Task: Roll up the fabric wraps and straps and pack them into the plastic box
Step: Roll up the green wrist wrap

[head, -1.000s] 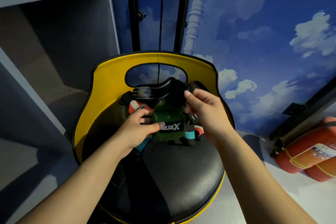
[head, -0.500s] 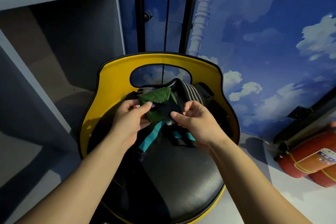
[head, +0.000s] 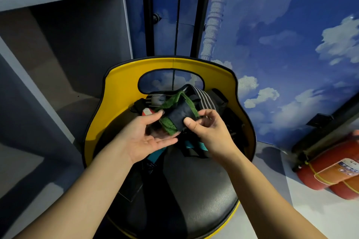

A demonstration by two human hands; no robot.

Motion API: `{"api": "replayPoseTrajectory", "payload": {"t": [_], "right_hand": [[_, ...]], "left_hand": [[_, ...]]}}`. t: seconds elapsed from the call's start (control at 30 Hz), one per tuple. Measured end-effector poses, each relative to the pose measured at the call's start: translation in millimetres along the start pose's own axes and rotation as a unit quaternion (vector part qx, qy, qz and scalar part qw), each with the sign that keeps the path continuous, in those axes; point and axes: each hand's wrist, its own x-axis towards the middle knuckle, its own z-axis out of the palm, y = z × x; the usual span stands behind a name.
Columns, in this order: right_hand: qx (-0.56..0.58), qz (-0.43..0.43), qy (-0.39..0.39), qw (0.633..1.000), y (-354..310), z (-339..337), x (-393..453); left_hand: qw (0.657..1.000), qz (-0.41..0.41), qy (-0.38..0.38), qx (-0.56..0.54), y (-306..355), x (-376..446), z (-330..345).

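Note:
A green and dark fabric wrap (head: pixel 177 115) is held over the chair seat between both hands. My left hand (head: pixel 144 137) lies palm up under its lower end, thumb pressing the green edge. My right hand (head: pixel 206 129) pinches the wrap's right side with thumb and fingers. Behind it lies a pile of other straps: a black and grey striped one (head: pixel 206 99), a red and white one (head: pixel 147 111), and teal straps (head: pixel 194 145) below my hands. No plastic box is in view.
The straps lie on a black padded seat (head: pixel 204 190) with a yellow backrest (head: pixel 120 91). Grey shelving (head: pixel 58 44) stands at the left. Red fire extinguishers (head: pixel 334 169) lie on the floor at the right, against a blue sky-painted wall.
The wrap has been turned over: the logo side is gone and its dark inner face now shows. My left hand has rotated palm up beneath it, and both hands rose slightly.

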Motion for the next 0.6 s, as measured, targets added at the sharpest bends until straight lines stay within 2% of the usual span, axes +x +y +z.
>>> {"api": "replayPoseTrajectory", "payload": {"t": [0.17,0.33,0.43,0.6], "right_hand": [[0.108,0.043,-0.128,0.985,-3.7,-3.2,-2.0],[0.141,0.036,-0.085,0.986,-1.2,-1.7,-1.0],[0.141,0.038,-0.064,0.987,-3.5,1.2,-3.2],[0.112,0.037,-0.061,0.991,-5.9,9.5,-9.9]], "left_hand": [[0.999,-0.027,-0.028,0.037,-5.5,-2.6,3.0],[0.992,0.002,-0.049,0.112,-1.8,-1.6,-1.6],[0.976,0.067,-0.062,0.199,-5.7,0.2,0.4],[0.966,0.161,-0.063,0.193,-12.2,-1.1,7.5]]}}
